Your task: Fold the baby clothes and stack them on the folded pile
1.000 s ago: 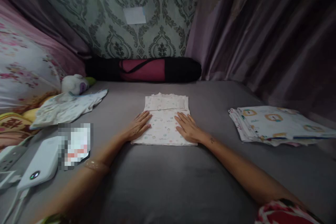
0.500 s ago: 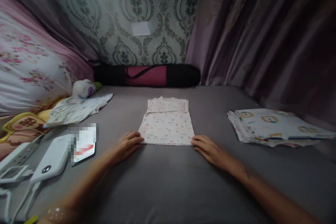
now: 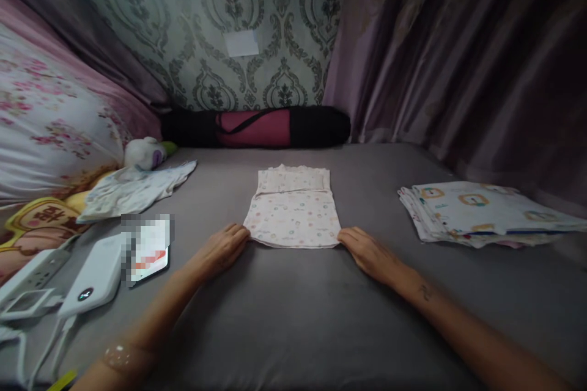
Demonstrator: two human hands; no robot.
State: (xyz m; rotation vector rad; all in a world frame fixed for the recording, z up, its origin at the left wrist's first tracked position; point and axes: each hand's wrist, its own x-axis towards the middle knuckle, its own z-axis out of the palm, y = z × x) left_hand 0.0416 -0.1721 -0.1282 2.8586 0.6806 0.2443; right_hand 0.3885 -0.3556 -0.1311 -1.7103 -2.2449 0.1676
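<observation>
A small white baby garment with a pale coloured print lies in the middle of the grey bed sheet. Its far end is folded over into a narrower band. My left hand pinches the near left corner, fingers closed. At the near right corner, the fingers of my right hand are closed on the same cloth. Between the two hands the near edge bows slightly and looks a little lifted.
Folded printed cloths are stacked at right. On the left lie another printed cloth, a plush toy, a phone, a white power bank and a power strip with cables. A black-and-red bag lies along the wall.
My fingers, which lay on the garment's near corners, have closed into a pinch on them. The near edge has risen slightly and now curves. The camera view has shifted a little.
</observation>
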